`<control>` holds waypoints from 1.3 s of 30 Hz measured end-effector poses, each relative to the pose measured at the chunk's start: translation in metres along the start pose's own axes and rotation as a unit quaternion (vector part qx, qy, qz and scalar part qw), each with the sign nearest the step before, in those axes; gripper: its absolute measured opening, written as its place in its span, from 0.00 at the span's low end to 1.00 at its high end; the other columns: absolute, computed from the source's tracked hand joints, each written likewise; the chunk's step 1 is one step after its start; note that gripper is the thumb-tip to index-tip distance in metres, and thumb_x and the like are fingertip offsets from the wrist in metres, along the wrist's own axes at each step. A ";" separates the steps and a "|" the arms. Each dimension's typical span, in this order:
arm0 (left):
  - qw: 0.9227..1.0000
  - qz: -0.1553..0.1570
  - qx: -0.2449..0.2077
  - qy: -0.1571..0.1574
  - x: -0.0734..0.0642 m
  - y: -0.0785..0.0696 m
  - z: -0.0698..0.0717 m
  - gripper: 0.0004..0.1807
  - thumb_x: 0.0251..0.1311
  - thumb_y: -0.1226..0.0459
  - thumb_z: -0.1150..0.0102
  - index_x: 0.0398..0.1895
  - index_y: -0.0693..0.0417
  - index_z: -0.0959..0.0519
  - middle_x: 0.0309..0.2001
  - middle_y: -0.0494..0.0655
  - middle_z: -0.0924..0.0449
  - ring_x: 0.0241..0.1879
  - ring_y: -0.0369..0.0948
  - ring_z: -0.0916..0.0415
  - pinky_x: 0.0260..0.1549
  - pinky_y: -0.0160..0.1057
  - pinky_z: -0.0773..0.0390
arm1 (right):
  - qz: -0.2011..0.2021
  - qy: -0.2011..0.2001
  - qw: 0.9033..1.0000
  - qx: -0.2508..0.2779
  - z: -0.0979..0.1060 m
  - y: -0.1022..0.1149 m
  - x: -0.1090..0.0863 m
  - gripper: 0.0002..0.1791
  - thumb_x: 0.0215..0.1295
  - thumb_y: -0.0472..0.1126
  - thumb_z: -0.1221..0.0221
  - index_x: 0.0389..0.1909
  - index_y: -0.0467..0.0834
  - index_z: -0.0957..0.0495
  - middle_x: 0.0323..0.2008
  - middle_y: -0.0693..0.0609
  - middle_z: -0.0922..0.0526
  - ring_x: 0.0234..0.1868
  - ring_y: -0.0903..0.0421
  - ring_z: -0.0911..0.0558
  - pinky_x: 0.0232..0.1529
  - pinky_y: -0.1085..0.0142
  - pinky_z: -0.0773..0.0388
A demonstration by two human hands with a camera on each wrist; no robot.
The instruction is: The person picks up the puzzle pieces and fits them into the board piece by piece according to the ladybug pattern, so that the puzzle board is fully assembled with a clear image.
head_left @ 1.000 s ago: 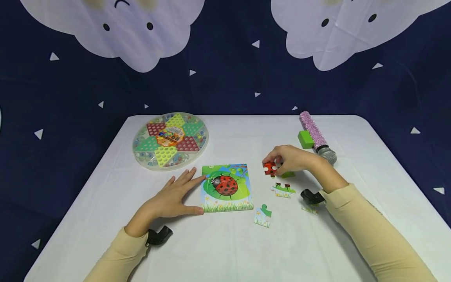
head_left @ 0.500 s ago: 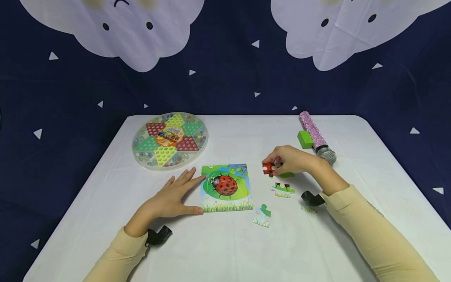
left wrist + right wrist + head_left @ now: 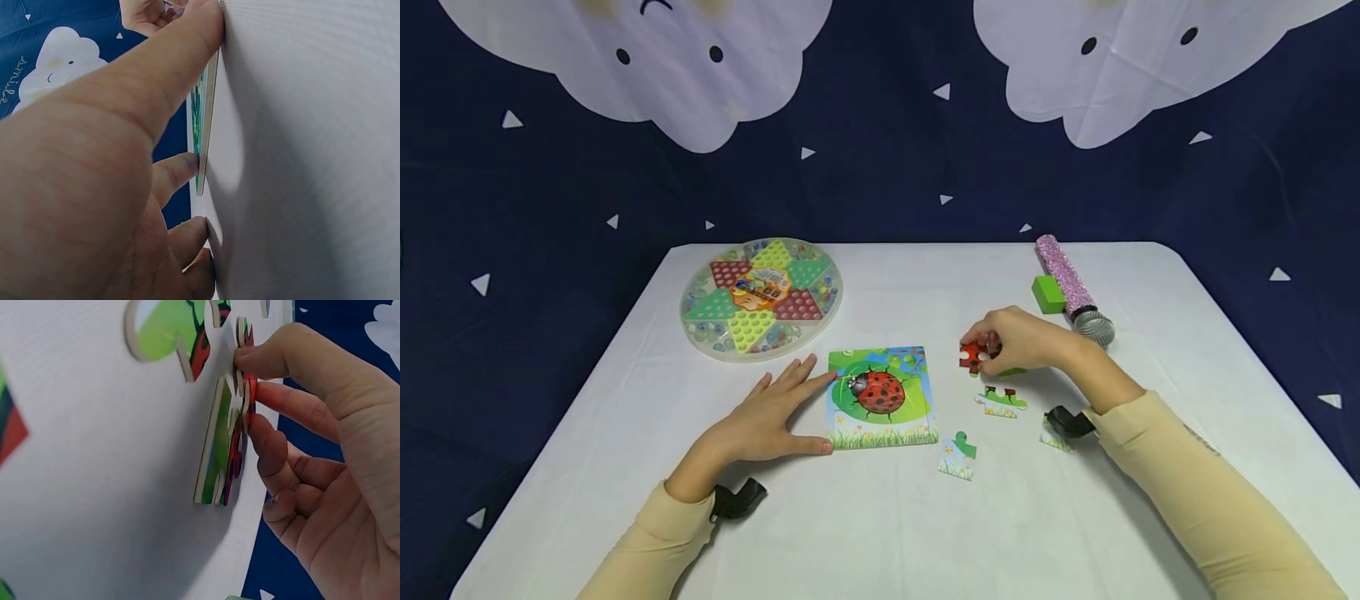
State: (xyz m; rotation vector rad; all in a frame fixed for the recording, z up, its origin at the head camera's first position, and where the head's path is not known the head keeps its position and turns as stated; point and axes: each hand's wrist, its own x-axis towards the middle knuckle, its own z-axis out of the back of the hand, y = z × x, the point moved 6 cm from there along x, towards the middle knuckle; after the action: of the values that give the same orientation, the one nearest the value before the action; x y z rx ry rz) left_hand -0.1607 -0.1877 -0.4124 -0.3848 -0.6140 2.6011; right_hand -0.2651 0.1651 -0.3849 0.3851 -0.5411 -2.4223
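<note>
A square ladybug picture puzzle point(image 3: 882, 397) lies flat on the table in the head view. My left hand point(image 3: 767, 421) rests at its left side with fingers spread, thumb and index finger touching the edge. In the left wrist view the index fingertip point(image 3: 187, 164) meets the side of the puzzle. To the right, my right hand point(image 3: 1018, 337) pinches a red spotted puzzle piece point(image 3: 972, 358) between thumb and fingers. The right wrist view shows the thumb point(image 3: 269, 359) on the near side of that piece. Close below the fingers is a green-edged piece point(image 3: 215, 450), partly hidden in the head view.
Loose jigsaw pieces lie nearby: a grass-edged piece point(image 3: 1000, 403), a corner piece point(image 3: 957, 457) and another point(image 3: 1056, 435) partly under the wrist camera. Behind stand a round marble board game point(image 3: 762, 300), a green block point(image 3: 1048, 295) and a pink glitter microphone point(image 3: 1067, 279).
</note>
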 end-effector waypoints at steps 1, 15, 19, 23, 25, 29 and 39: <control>1.000 0.000 0.000 0.000 0.000 0.000 0.000 0.56 0.58 0.36 0.25 0.87 0.38 0.41 0.89 0.57 0.57 0.88 0.62 0.59 0.80 0.75 0.59 | 0.001 0.001 1.000 0.001 0.000 0.000 0.000 0.24 0.56 0.38 0.26 0.57 0.43 0.11 0.37 0.50 0.18 0.37 0.56 0.25 0.42 0.62 0.24; 1.000 0.001 0.003 0.001 0.000 -0.001 0.001 0.56 0.58 0.36 0.25 0.87 0.37 0.41 0.89 0.57 0.57 0.88 0.62 0.59 0.81 0.75 0.59 | 0.027 -0.019 0.999 -0.011 0.004 0.020 0.008 0.26 0.53 0.40 0.27 0.57 0.45 0.14 0.36 0.53 0.20 0.38 0.55 0.26 0.41 0.61 0.27; 1.000 0.002 0.003 0.001 -0.001 -0.002 0.001 0.56 0.58 0.36 0.25 0.87 0.38 0.41 0.89 0.57 0.57 0.88 0.62 0.59 0.81 0.75 0.59 | 0.040 -0.014 0.999 -0.006 0.002 0.030 0.013 0.26 0.55 0.41 0.27 0.57 0.45 0.15 0.37 0.53 0.18 0.38 0.55 0.25 0.42 0.61 0.25; 1.000 0.003 0.002 0.001 -0.001 -0.002 0.001 0.56 0.58 0.36 0.25 0.87 0.38 0.41 0.89 0.57 0.57 0.88 0.62 0.59 0.81 0.75 0.59 | 0.051 -0.012 0.999 -0.004 0.000 0.036 0.017 0.26 0.54 0.41 0.26 0.57 0.45 0.15 0.37 0.52 0.18 0.38 0.55 0.26 0.41 0.61 0.26; 1.000 0.002 0.002 0.001 0.000 -0.002 0.001 0.56 0.58 0.36 0.25 0.87 0.38 0.41 0.89 0.58 0.57 0.88 0.62 0.59 0.81 0.75 0.59 | 0.055 -0.010 0.998 -0.005 -0.001 0.039 0.019 0.26 0.55 0.41 0.26 0.56 0.44 0.15 0.37 0.52 0.18 0.38 0.55 0.26 0.41 0.61 0.26; 1.000 0.001 0.003 0.001 0.000 -0.002 0.001 0.56 0.58 0.36 0.25 0.87 0.38 0.41 0.89 0.58 0.57 0.87 0.62 0.59 0.80 0.75 0.59 | 0.056 -0.009 0.998 -0.002 -0.003 0.042 0.022 0.26 0.55 0.42 0.24 0.56 0.45 0.14 0.38 0.53 0.18 0.39 0.55 0.24 0.43 0.61 0.24; 1.000 -0.001 0.002 -0.001 -0.001 -0.002 0.002 0.56 0.58 0.37 0.25 0.87 0.38 0.41 0.89 0.57 0.57 0.87 0.62 0.59 0.80 0.76 0.58 | 0.077 0.000 0.997 0.020 -0.011 0.058 0.032 0.23 0.55 0.42 0.24 0.53 0.47 0.14 0.39 0.54 0.17 0.40 0.55 0.24 0.43 0.62 0.25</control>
State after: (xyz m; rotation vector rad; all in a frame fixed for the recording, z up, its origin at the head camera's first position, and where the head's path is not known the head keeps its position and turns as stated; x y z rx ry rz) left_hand -0.1596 -0.1869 -0.4097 -0.3808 -0.6085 2.6004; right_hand -0.2553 0.0999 -0.3718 0.3480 -0.5975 -2.2660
